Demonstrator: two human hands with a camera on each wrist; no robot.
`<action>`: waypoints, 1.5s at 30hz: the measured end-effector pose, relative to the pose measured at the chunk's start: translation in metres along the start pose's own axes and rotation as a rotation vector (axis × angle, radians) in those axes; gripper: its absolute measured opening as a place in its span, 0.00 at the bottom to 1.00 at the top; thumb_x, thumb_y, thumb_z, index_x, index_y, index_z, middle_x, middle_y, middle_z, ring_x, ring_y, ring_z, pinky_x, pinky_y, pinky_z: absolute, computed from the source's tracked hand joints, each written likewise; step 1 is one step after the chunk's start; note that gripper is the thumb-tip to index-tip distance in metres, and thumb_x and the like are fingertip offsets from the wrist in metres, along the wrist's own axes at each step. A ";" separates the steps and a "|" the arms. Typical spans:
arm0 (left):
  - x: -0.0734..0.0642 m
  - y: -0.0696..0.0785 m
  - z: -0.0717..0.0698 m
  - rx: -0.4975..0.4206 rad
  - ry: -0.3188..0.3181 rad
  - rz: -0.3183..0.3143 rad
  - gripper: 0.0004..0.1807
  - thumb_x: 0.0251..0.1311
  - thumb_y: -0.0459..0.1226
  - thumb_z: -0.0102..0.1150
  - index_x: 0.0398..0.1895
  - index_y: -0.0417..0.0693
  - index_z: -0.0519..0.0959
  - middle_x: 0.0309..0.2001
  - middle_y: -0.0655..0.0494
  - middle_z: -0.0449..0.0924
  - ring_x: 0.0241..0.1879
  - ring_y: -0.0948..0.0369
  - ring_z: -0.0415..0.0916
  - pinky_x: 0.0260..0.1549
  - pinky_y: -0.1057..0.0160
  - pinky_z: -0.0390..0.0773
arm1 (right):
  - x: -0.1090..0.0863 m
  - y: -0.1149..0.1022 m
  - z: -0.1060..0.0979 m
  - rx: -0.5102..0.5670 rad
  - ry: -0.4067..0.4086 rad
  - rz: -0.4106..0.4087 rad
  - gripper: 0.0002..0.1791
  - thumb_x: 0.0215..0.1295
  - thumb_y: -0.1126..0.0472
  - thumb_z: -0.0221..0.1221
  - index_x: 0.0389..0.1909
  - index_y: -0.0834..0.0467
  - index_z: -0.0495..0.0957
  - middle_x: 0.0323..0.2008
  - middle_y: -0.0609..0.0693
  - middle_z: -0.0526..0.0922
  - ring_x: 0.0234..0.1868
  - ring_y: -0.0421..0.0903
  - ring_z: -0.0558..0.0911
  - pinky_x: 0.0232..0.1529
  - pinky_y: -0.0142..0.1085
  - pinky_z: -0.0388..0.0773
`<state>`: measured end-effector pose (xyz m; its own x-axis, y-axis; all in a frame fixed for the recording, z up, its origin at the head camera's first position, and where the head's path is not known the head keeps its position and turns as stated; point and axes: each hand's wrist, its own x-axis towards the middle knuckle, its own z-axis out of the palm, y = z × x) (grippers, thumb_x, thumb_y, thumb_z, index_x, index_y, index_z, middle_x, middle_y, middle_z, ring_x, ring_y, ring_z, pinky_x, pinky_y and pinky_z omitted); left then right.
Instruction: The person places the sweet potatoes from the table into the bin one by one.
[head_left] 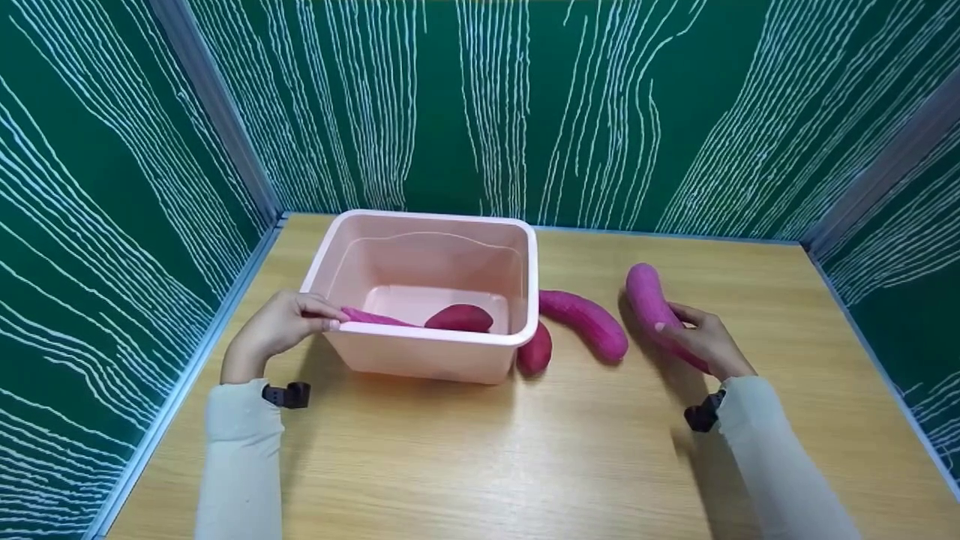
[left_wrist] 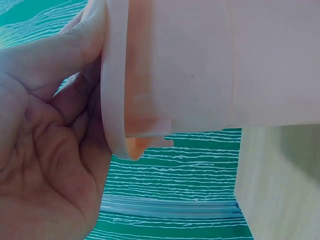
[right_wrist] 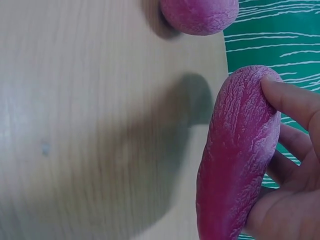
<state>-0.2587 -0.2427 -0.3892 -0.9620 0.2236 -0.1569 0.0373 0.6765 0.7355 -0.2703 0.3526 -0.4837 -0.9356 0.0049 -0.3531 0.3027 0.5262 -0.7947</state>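
Observation:
My right hand (head_left: 706, 341) grips a long pink vegetable (head_left: 651, 296) with wrinkled skin, held over the right side of the table. In the right wrist view the thumb lies along the vegetable (right_wrist: 235, 155) near its rounded end. At the left front corner of a pale pink bin (head_left: 420, 352), my left hand (head_left: 281, 326) reaches over the rim, fingertips pinching the end of a slim magenta vegetable (head_left: 375, 318) inside. Those fingertips are hidden behind the bin's rim (left_wrist: 114, 75) in the left wrist view. A dark red oval vegetable (head_left: 459, 319) lies in the bin.
Right of the bin, a second red oval vegetable (head_left: 535, 351) and a curved magenta vegetable (head_left: 589, 322) lie on the wooden table (head_left: 487, 465). Green panels (head_left: 435, 112) with white wavy lines close off the back and both sides.

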 end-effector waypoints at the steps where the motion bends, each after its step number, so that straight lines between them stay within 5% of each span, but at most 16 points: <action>1: 0.000 0.000 0.000 0.000 0.001 0.000 0.10 0.59 0.30 0.61 0.44 0.44 0.86 0.53 0.43 0.81 0.58 0.46 0.69 0.59 0.47 0.73 | 0.000 -0.001 0.000 -0.001 0.000 -0.002 0.46 0.64 0.44 0.60 0.76 0.53 0.48 0.74 0.61 0.52 0.70 0.62 0.57 0.70 0.54 0.59; 9: -0.002 0.000 0.000 -0.012 -0.002 -0.022 0.11 0.60 0.30 0.61 0.45 0.43 0.85 0.54 0.44 0.80 0.59 0.46 0.67 0.60 0.47 0.72 | -0.003 -0.009 0.000 -0.010 -0.013 -0.042 0.45 0.63 0.43 0.61 0.75 0.52 0.51 0.74 0.61 0.54 0.69 0.62 0.59 0.70 0.54 0.60; 16: -0.003 -0.002 0.002 -0.001 0.014 0.019 0.11 0.59 0.30 0.61 0.45 0.41 0.85 0.53 0.41 0.80 0.58 0.45 0.69 0.58 0.47 0.74 | -0.004 -0.018 0.002 -0.030 -0.028 -0.079 0.46 0.62 0.40 0.60 0.75 0.53 0.51 0.73 0.61 0.56 0.70 0.62 0.60 0.69 0.56 0.60; 35: -0.001 0.000 0.000 -0.024 -0.003 -0.046 0.12 0.60 0.30 0.60 0.46 0.43 0.85 0.55 0.42 0.79 0.61 0.45 0.66 0.61 0.46 0.71 | -0.011 -0.049 0.003 -0.055 -0.081 -0.071 0.46 0.58 0.38 0.62 0.74 0.45 0.54 0.71 0.59 0.59 0.67 0.61 0.61 0.67 0.58 0.62; 45: -0.002 0.000 0.001 -0.004 0.016 -0.005 0.10 0.59 0.31 0.62 0.43 0.43 0.86 0.53 0.42 0.80 0.58 0.45 0.67 0.59 0.46 0.73 | -0.008 -0.057 0.007 -0.090 -0.080 -0.137 0.45 0.58 0.37 0.61 0.74 0.47 0.56 0.69 0.60 0.63 0.65 0.60 0.65 0.65 0.54 0.67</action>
<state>-0.2561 -0.2425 -0.3889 -0.9662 0.2094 -0.1503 0.0315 0.6747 0.7374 -0.2787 0.3163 -0.4391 -0.9483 -0.1380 -0.2859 0.1525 0.5916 -0.7917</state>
